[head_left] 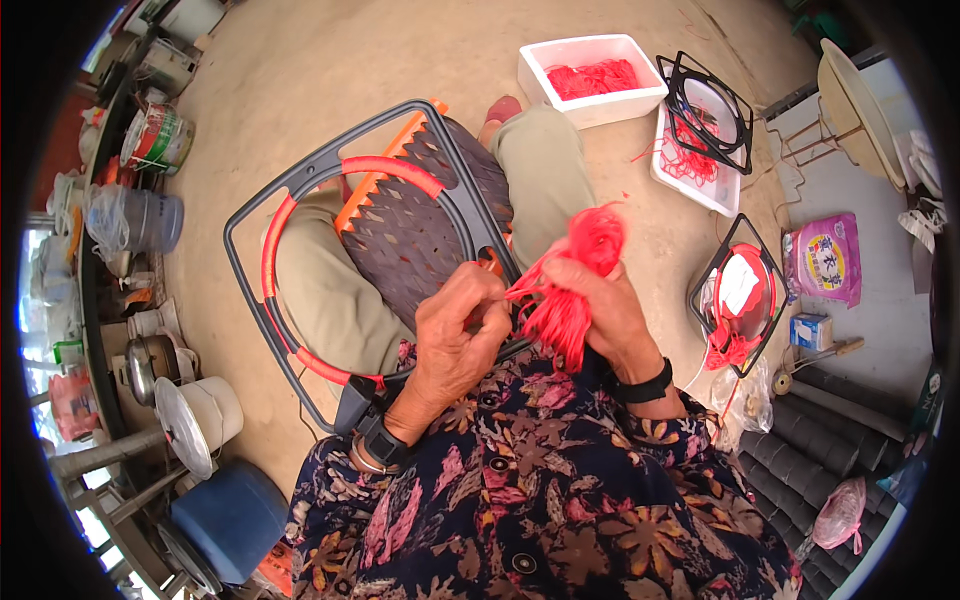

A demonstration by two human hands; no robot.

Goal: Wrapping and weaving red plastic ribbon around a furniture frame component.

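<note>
My right hand (618,322) is closed around a bundle of red string (597,238), whose loose ends hang below the fingers. In a pinch, my left hand (455,325) holds strands that run across from that bundle; its fingertips are partly hidden. Across my lap lies a tilted black frame (262,312), just left of and beyond my left hand. Its inner ring (269,245) is wrapped in red and orange, with black showing in places. Through the frame I see a dark woven panel (405,215) with an orange toothed edge, between my knees.
Ahead right are a white foam box (590,115) of red string and a white tray (700,195) under black frames (742,150). Another frame (697,315) with red string stands at right, near a purple bag (822,262). A lidded bucket (222,405) and blue barrel (230,520) stand left.
</note>
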